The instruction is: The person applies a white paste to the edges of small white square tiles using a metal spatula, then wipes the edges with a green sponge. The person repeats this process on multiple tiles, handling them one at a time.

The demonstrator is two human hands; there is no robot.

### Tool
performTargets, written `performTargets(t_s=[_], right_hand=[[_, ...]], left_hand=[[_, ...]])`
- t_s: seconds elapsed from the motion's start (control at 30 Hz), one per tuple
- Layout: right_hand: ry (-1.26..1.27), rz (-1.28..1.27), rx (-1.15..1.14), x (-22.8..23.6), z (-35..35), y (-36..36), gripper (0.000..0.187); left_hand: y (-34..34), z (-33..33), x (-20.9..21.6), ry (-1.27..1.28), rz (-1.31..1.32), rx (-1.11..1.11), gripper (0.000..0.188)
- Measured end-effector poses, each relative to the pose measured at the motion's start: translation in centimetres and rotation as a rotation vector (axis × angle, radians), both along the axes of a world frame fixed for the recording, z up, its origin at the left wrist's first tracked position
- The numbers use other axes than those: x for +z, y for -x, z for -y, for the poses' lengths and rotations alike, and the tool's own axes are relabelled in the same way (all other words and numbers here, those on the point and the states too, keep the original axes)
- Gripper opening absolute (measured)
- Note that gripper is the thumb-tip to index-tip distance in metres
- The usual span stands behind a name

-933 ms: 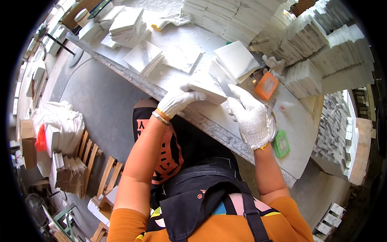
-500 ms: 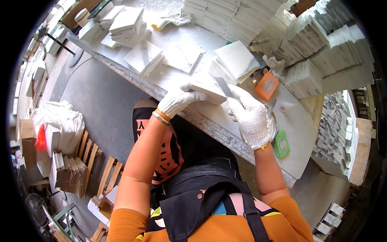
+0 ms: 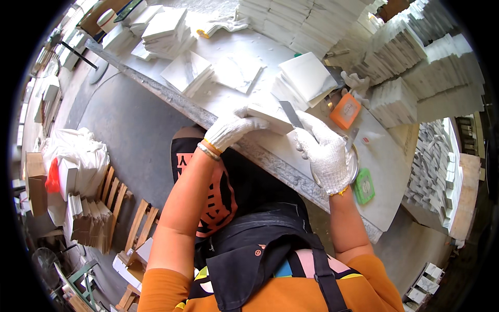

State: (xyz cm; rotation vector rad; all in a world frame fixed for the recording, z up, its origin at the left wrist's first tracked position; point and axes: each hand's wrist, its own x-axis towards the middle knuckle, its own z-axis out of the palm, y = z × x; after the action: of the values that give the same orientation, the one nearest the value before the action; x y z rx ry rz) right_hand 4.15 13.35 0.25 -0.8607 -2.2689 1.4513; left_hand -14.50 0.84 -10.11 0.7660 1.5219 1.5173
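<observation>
My left hand [image 3: 235,130], in a white knitted glove, grips a white marble tile [image 3: 270,118] at its left end, near the table's front edge. The fingers are wrapped round it. My right hand [image 3: 323,151], gloved the same way, is closed round a putty knife [image 3: 291,114]. Its flat grey blade points up and left, close to the tile's right end; whether they touch I cannot tell. The knife's handle is hidden in my palm. Partly under my right hand sits a round metal dish [image 3: 354,165]. Another metal blade [image 3: 353,137] sticks out beside it.
An orange box [image 3: 345,111] and a green box [image 3: 364,186] lie right of my right hand. Marble tiles [image 3: 306,78] stand stacked behind it; more tiles [image 3: 187,72] lie left. Tall tile stacks [image 3: 390,52] line the far right. The stone table's rough edge [image 3: 280,169] runs diagonally before me.
Almost nothing differs. Both hands keep their grip and place, and the picture has shifted only by a few pixels.
</observation>
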Motion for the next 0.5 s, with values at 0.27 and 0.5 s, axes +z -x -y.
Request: performTargets(t_s=[0.27, 0.5], right_hand=[[-0.145, -0.025, 0.160, -1.2, 0.6, 1.2, 0.037], [0.006, -0.012, 0.042, -0.4, -0.6, -0.2, 0.035]], left_hand=[[0.6, 0.2, 0.0, 0.009, -0.025, -0.067, 0.030], [-0.3, 0.0, 0.5, 0.020, 0.000, 0.021, 0.027]])
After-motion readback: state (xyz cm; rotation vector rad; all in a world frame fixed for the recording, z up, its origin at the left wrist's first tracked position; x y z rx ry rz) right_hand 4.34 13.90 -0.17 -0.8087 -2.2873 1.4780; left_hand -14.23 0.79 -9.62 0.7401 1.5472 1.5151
